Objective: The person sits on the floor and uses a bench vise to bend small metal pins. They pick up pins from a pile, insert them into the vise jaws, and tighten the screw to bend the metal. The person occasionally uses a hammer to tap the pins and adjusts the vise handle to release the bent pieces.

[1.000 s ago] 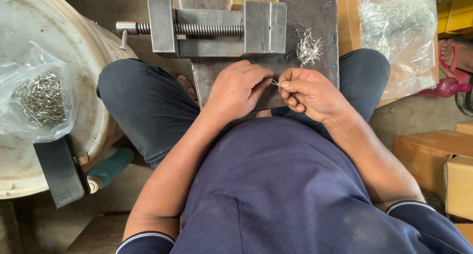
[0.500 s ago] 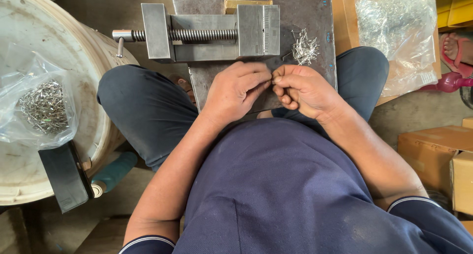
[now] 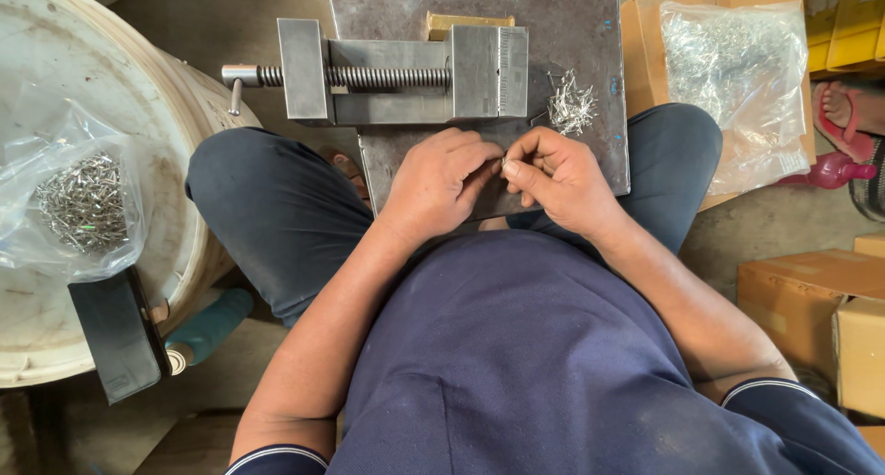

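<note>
Small metal piece point(image 3: 502, 164): a thin silvery bit, mostly hidden, pinched between the fingertips of both hands just above the frame's centre, over the steel plate's lower edge.
Loose pile of metal pieces point(image 3: 572, 106): short, shiny wire-like bits, heaped in a tangle on the plate, upper centre-right, just above the held piece and right of the vise.
</note>
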